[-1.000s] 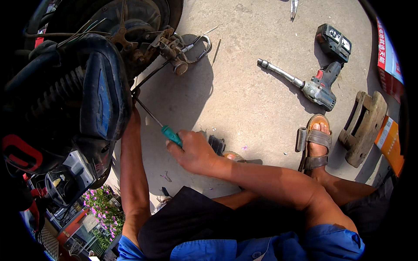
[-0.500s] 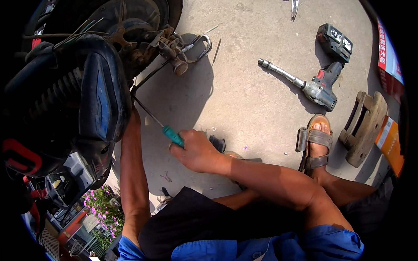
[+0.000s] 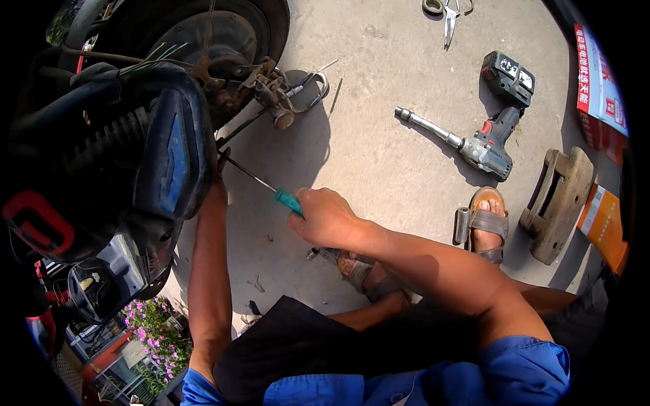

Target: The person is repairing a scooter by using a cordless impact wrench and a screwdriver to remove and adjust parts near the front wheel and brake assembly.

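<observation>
My right hand [image 3: 330,215] is closed around the green handle of a screwdriver [image 3: 288,201]. The thin metal shaft slants up and left, and its tip goes out of sight by the underside of a dark scooter-like vehicle [image 3: 177,155]. Beside the blue-marked black side panel, my left hand [image 3: 218,177] reaches up at the vehicle's edge, close to the shaft's far end. Its fingers are mostly hidden behind the panel and in shadow. Just above, a rusty brake linkage [image 3: 274,101] and a cable sit next to the wheel [image 3: 223,34].
A cordless impact wrench [image 3: 493,145] with a long socket lies on the concrete. Scissors [image 3: 450,24] and a tape roll [image 3: 432,7] lie farther off. By my sandalled foot [image 3: 489,220] are a metal cylinder [image 3: 462,225] and a wooden stool [image 3: 558,203]. Boxes [image 3: 602,95] stand at right.
The whole view has shifted a little, bringing the scissors and tape roll into sight. My right hand and the screwdriver sit slightly higher and farther right; the grip is the same.
</observation>
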